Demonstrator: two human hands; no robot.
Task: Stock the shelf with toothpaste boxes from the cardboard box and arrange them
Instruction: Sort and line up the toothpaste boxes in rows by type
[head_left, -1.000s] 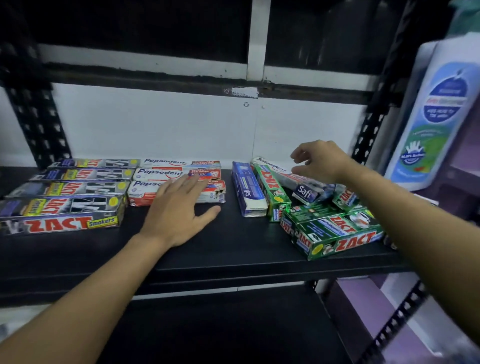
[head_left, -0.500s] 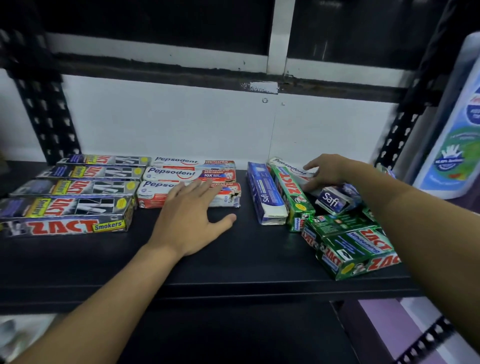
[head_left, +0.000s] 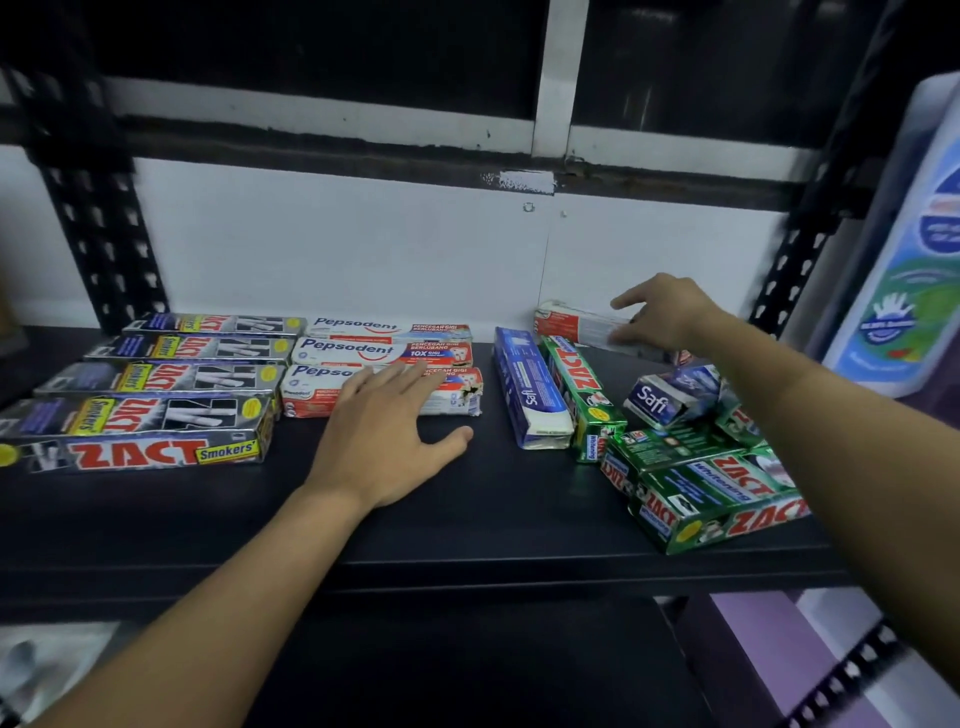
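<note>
Presently, one black shelf, stocked as follows.

- Far left: Zact Smokers boxes, lying flat in rows from back to front, long sides touching.
- Beside them: three Pepsodent boxes, flat, lengthwise, one behind another. The front one has a torn right end.
- Left hand: open and flat, palm down on the shelf, thumb spread. Its straight fingertips rest on the front Pepsodent box and grip nothing.
- Right of centre: one Safi box, flat, end toward the shelf edge. A green Zact box lies against its right side.
- Right front: green Zact pile, loosely stacked and askew, near the shelf edge. A second Safi box sits tilted on top of it.
- Right hand: at the back right, fingers curled over a red-white box and holding it by its right part. The box lies near the white back wall, above the far end of the green Zact box. Whether it rests on anything cannot be told.
- Far right, off the shelf: a large white bottle with a blue-green label.
</note>
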